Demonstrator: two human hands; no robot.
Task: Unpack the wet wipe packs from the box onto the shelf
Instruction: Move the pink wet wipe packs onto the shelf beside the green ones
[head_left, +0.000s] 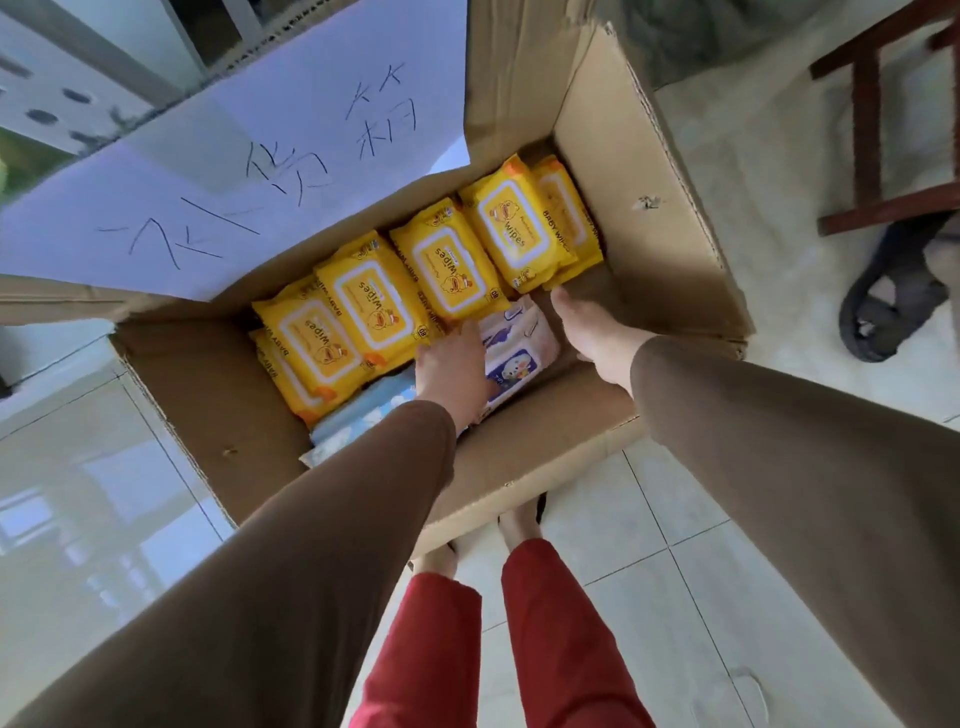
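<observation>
Head view: both hands reach down into the box (670, 208). The left grip (457, 374) lies flat, fingers straight, on a white pack (514, 358), just below the yellow packs (447, 260). The right grip (587, 327) touches the rightmost yellow pack's near edge; whether it pinches is unclear.
</observation>
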